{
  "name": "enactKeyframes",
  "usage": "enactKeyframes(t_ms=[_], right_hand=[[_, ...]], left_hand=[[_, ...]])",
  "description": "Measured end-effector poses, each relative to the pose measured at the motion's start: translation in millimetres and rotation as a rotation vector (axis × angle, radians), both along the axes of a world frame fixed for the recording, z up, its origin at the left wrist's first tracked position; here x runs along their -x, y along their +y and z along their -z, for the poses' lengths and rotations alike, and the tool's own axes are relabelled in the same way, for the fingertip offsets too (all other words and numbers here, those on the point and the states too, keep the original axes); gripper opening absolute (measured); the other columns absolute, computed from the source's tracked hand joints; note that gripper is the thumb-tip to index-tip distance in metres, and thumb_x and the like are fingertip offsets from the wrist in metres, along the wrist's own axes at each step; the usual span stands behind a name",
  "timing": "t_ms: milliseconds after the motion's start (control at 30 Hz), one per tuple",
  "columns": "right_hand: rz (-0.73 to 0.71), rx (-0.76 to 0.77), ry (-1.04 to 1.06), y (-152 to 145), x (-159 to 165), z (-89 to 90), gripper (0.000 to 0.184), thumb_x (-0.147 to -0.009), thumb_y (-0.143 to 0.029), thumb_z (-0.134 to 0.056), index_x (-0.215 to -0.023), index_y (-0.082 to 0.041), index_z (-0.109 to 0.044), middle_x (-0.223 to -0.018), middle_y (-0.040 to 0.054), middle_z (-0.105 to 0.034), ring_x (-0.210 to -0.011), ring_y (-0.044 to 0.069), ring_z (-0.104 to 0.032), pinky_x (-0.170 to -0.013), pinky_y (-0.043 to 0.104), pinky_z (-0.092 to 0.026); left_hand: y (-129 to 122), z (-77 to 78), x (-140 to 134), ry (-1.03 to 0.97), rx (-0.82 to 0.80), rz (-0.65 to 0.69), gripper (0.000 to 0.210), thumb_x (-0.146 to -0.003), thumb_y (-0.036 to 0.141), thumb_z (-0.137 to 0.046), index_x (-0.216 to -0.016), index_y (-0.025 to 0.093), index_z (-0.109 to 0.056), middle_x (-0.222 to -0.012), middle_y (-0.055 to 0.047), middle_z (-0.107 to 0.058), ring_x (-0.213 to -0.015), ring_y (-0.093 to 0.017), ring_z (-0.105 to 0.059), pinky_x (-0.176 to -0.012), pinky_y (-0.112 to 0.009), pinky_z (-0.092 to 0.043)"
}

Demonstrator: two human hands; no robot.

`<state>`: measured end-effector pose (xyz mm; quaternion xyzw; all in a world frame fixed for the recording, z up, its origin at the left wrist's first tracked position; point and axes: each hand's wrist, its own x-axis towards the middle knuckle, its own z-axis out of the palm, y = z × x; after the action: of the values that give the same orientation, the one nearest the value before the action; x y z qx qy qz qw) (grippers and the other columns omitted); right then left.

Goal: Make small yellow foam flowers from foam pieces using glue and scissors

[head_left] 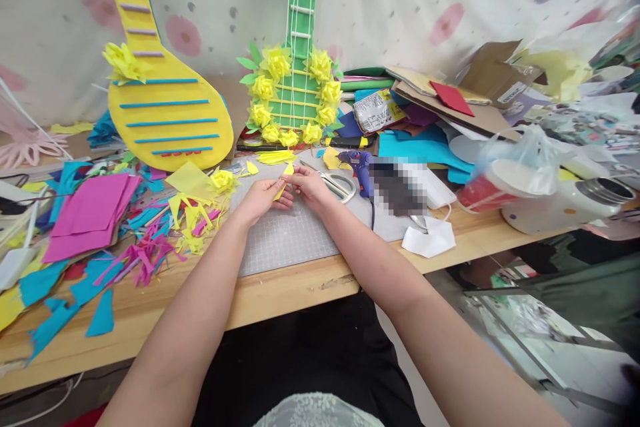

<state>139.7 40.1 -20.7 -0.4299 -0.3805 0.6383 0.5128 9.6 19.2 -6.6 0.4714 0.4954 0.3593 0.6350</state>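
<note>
My left hand (pixel 264 200) and my right hand (pixel 307 185) meet above a grey cutting mat (pixel 290 240). Pinched between the fingers of both is a small yellow paper petal (pixel 289 172). Behind them lies a stack of yellow paper strips (pixel 276 157). Scissors (pixel 337 187) with pale handles rest just right of my right hand. A blue hot glue gun (pixel 361 170) is a little farther right. To the left of my left hand sits a crumpled yellow paper flower (pixel 223 180) beside a flat yellow sheet (pixel 190 181).
A yellow paper lute (pixel 173 110) and a green stringed instrument (pixel 300 87) ringed with yellow flowers lean at the back. Magenta sheets (pixel 93 213) and coloured scraps cover the left. A blurred-out dark object (pixel 397 190), a bagged cup (pixel 493 187) and a white bottle (pixel 555 207) stand right.
</note>
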Motion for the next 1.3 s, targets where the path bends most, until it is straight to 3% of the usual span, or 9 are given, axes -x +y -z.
enactKeyframes(t_ms=[233,500,633,767,867,1000,1100,1200,1300], right_hand=[[0.126,-0.032,-0.046,3,0,2.9,0.037,-0.047,-0.030,-0.080,-0.069,-0.018,-0.052,-0.055,-0.0066,-0.055,-0.044,0.003,-0.037,-0.044,0.019,-0.029],[0.104,-0.059,-0.023,0,0,-0.6,0.037,-0.049,-0.035,-0.077,-0.075,-0.018,-0.057,-0.062,-0.0043,-0.062,-0.045,0.004,-0.039,-0.043,0.020,-0.028],[0.176,-0.085,-0.064,1,-2,-1.2,0.033,-0.050,-0.035,-0.077,-0.065,-0.018,-0.053,-0.057,-0.0050,-0.060,-0.041,0.003,-0.034,-0.040,0.020,-0.025],[0.156,-0.093,-0.083,1,-1,-1.0,0.034,-0.049,-0.036,-0.078,-0.064,-0.018,-0.053,-0.058,-0.0048,-0.061,-0.041,0.003,-0.034,-0.040,0.020,-0.025],[0.123,-0.084,-0.094,-2,3,-1.7,0.036,-0.048,-0.038,-0.078,-0.066,-0.018,-0.055,-0.062,-0.0038,-0.063,-0.044,0.003,-0.039,-0.041,0.019,-0.028],[0.056,-0.089,-0.079,-6,9,-1.4,0.034,-0.052,-0.037,-0.077,-0.070,-0.017,-0.056,-0.068,-0.0021,-0.063,-0.056,0.008,-0.053,-0.050,0.021,-0.041],[0.078,-0.182,-0.210,-2,7,-1.1,0.025,-0.063,-0.036,-0.070,-0.075,-0.017,-0.059,-0.075,-0.0006,-0.064,-0.066,0.010,-0.057,-0.058,0.023,-0.046],[0.140,-0.289,-0.460,12,2,-6.4,0.015,-0.071,-0.028,-0.063,-0.080,-0.017,-0.059,-0.082,0.0014,-0.065,-0.074,0.012,-0.059,-0.067,0.026,-0.047],[0.099,-0.394,-0.759,31,0,-18.8,0.011,-0.074,-0.019,-0.058,-0.085,-0.016,-0.060,-0.089,0.0030,-0.067,-0.082,0.014,-0.060,-0.078,0.030,-0.046]], left_hand=[[-2,-2.6,-3,0.074,0.047,0.011,0.024,-0.087,0.026,-0.052,-0.072,0.009,-0.060,-0.061,-0.010,-0.066,-0.055,-0.016,-0.065,-0.061,-0.032,-0.055],[-2,-6.0,2,0.057,0.062,0.006,0.021,-0.088,0.020,-0.049,-0.074,0.008,-0.060,-0.064,-0.010,-0.067,-0.057,-0.015,-0.066,-0.062,-0.030,-0.055],[-2,-4.6,4,0.050,0.092,0.035,0.019,-0.084,0.024,-0.056,-0.075,0.008,-0.061,-0.068,-0.011,-0.069,-0.062,-0.017,-0.068,-0.065,-0.029,-0.055],[-1,-6.0,6,-0.011,0.114,0.040,0.018,-0.078,0.027,-0.064,-0.079,0.009,-0.062,-0.073,-0.011,-0.069,-0.066,-0.017,-0.068,-0.066,-0.030,-0.055],[-2,-8.0,5,-0.085,0.130,0.071,0.016,-0.080,0.026,-0.062,-0.080,0.010,-0.060,-0.072,-0.009,-0.067,-0.062,-0.016,-0.066,-0.064,-0.031,-0.055],[-2,-7.8,4,-0.104,0.161,0.091,0.013,-0.083,0.020,-0.056,-0.074,0.010,-0.058,-0.061,-0.005,-0.060,-0.050,-0.010,-0.056,-0.054,-0.025,-0.049],[-1,-6.6,3,-0.164,0.141,0.029,0.017,-0.087,0.018,-0.050,-0.072,0.011,-0.056,-0.053,0.000,-0.051,-0.040,-0.006,-0.043,-0.043,-0.019,-0.040],[2,-6.6,5,-0.277,0.096,-0.133,0.021,-0.090,0.015,-0.042,-0.073,0.012,-0.054,-0.051,0.004,-0.043,-0.038,-0.004,-0.037,-0.040,-0.016,-0.033],[6,-7.6,8,-0.395,0.084,-0.253,0.021,-0.091,0.015,-0.039,-0.075,0.012,-0.052,-0.050,0.006,-0.038,-0.038,-0.003,-0.035,-0.039,-0.014,-0.029]])
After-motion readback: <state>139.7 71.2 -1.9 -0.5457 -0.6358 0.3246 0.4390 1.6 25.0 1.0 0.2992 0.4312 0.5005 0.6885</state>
